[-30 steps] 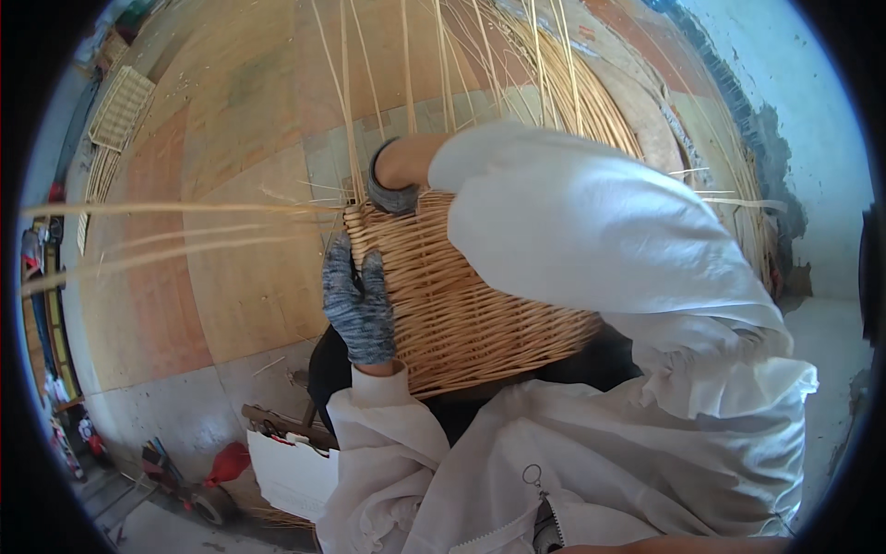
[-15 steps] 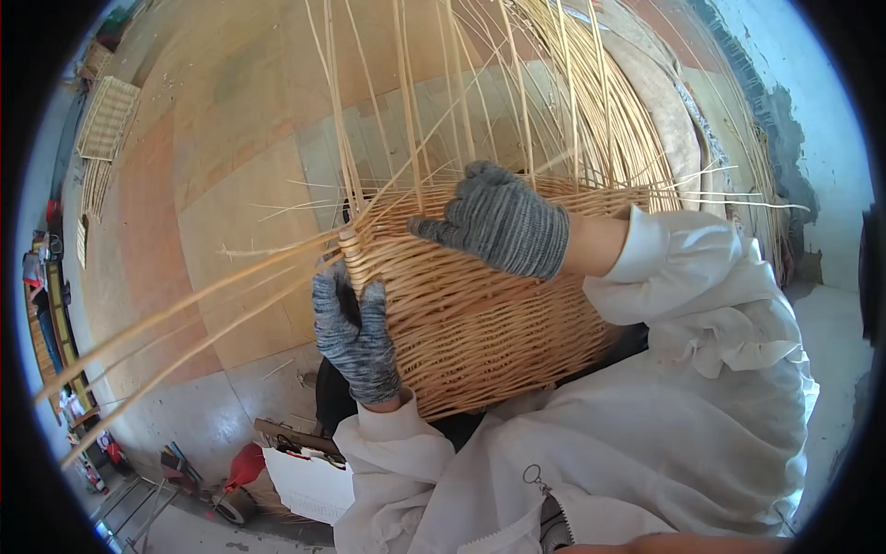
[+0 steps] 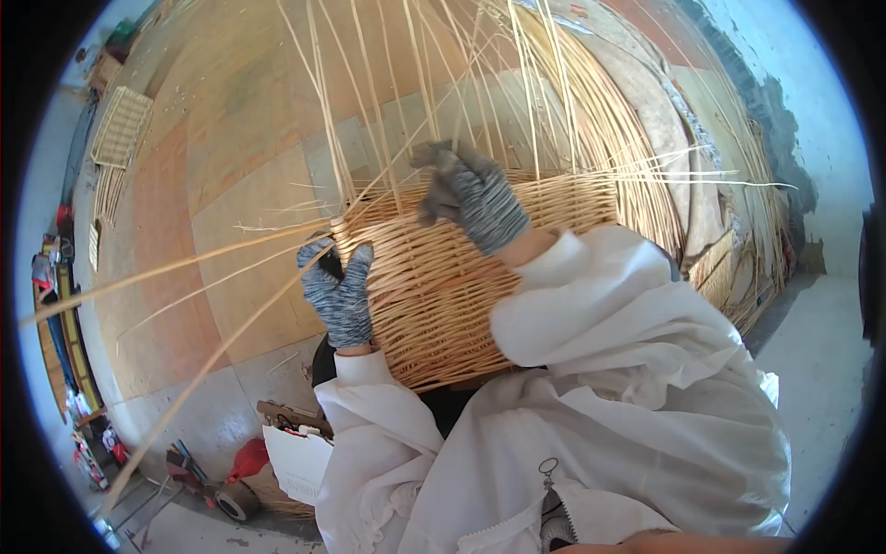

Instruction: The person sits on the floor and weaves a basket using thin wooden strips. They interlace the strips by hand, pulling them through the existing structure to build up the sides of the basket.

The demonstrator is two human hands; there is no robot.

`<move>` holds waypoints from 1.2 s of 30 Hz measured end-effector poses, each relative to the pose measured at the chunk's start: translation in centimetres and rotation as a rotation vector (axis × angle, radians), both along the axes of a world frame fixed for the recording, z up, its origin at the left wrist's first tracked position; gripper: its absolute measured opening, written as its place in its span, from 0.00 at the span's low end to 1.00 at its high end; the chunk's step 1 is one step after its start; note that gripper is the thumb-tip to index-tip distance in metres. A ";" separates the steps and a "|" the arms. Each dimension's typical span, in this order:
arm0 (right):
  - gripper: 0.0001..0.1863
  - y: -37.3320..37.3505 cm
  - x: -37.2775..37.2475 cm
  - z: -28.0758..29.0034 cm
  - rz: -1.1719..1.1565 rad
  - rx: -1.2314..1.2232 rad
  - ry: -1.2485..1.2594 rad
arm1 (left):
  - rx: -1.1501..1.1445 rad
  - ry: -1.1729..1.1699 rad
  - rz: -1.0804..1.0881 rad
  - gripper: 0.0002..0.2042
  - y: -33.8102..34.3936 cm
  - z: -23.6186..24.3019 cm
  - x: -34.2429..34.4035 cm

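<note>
A half-woven willow basket (image 3: 434, 305) with a tan wicker wall leans in front of me, long upright rods (image 3: 377, 102) rising from its far edge. My left hand (image 3: 340, 294), in a grey knitted glove, is closed around its left corner, thumb on the near face, fingers behind. Beside that corner, several long loose rods (image 3: 194, 270) stretch out to the left. My right hand (image 3: 478, 198), gloved alike, is raised just above the top edge among the uprights. Its fingers are bent and blurred, so whether they grip a rod cannot be made out.
A thick bundle of willow rods (image 3: 614, 129) lies at the far right beside a beige cloth (image 3: 683, 166). Another wicker panel (image 3: 122, 126) rests at the far left. At lower left are a white sheet or carton (image 3: 300, 464), a tape roll (image 3: 237, 501) and a red object (image 3: 249, 459).
My right hand has lifted off the woven wall and shifted slightly left, up among the uprights. My left hand keeps its hold on the corner. The view has shifted slightly.
</note>
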State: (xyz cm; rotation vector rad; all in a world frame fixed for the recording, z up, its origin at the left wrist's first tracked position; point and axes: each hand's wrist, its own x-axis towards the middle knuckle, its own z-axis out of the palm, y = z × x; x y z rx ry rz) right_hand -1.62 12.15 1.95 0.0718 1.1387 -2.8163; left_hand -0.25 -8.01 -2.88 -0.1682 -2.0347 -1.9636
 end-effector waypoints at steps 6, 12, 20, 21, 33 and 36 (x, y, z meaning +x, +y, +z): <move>0.16 2.9 0.9 -1.9 -0.049 -0.053 0.009 | -0.744 0.427 0.253 0.13 4.1 3.8 3.3; 0.11 1.6 -3.6 -1.2 -0.125 0.826 0.136 | -1.477 0.063 -0.052 0.30 7.7 2.8 1.0; 0.21 13.9 1.9 -4.4 -0.315 0.414 -0.160 | -1.313 0.187 0.075 0.34 10.4 2.4 1.0; 0.20 13.4 1.7 -3.5 -0.273 0.551 -0.157 | -1.047 0.010 -0.003 0.33 11.7 2.0 1.3; 0.18 24.1 3.2 -5.2 -0.333 0.782 0.117 | -0.863 0.263 -0.064 0.28 22.9 3.2 2.9; 0.17 25.6 0.5 -4.3 -0.014 2.001 -0.028 | -1.207 -0.208 -0.542 0.27 27.7 4.0 0.8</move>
